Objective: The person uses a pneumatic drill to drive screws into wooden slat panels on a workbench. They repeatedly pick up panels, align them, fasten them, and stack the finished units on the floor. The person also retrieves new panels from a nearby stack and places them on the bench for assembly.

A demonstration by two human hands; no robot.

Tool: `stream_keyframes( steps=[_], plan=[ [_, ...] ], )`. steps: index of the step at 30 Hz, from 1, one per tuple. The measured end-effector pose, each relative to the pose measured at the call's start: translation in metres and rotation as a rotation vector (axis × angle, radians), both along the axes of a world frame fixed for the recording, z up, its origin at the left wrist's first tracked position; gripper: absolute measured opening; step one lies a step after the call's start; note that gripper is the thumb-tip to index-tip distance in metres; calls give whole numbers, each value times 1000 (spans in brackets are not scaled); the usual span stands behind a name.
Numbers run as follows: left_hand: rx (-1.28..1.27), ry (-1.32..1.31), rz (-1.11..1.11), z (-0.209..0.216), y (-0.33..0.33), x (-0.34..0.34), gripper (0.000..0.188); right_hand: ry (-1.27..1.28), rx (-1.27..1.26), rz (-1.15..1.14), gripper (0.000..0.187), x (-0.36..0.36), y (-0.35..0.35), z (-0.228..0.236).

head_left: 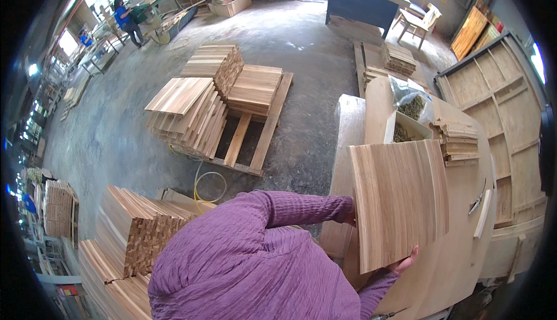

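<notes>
A wide wooden panel with striped brown grain is held tilted above the worktable on my right. My left hand grips its left edge, the fingers mostly hidden by the panel. At the lower right corner my right hand holds the bottom edge, with part of the hand behind the wood. Beyond the panel stand a white box of small hardware and a clear plastic bag of similar pieces. A stack of short wooden strips lies beside them.
A pallet bears stacked panels ahead. More panel stacks rise at my left. On the worktable lie a plier-like tool and a pale strip. A large wooden frame leans at right. A person stands far left.
</notes>
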State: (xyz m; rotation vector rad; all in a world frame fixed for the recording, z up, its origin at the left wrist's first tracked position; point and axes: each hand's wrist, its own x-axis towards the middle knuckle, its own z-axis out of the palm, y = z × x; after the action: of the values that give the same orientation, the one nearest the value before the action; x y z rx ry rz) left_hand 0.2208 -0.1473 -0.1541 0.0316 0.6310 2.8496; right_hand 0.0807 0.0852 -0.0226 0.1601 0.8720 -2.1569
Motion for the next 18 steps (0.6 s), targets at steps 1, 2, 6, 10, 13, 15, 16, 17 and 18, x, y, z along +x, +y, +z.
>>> stream_keyframes(
  steps=[1, 2, 6, 10, 13, 15, 16, 17, 18],
  plan=[
    [-281, 52, 41, 9, -10, 5, 39, 12, 6, -27, 59, 10, 1, 3],
    [-524, 122, 81, 23, -17, 13, 40, 24, 5, -50, 59, 19, -1, 5],
    [-901, 310, 271, 83, -59, 44, 43, 110, 34, -305, 59, 45, -22, 12],
    [-1125, 413, 433, 146, -136, 86, 46, 162, 108, -440, 58, 71, -64, 32],
    [-48, 325, 203, 185, -216, 125, 57, 528, 338, -473, 56, 83, -93, 20],
    [43, 121, 267, 192, -257, 159, 70, 603, 324, -414, 55, 104, -132, 25],
    [-294, 0, 324, 199, -266, 173, 65, 599, 300, -378, 55, 122, -154, 38],
    [-453, -219, 373, 194, -265, 174, 62, 306, 12, -229, 55, 134, -175, 49],
    [-487, -200, 398, 184, -265, 189, 61, 321, -71, -136, 55, 136, -192, 35]
  ],
)
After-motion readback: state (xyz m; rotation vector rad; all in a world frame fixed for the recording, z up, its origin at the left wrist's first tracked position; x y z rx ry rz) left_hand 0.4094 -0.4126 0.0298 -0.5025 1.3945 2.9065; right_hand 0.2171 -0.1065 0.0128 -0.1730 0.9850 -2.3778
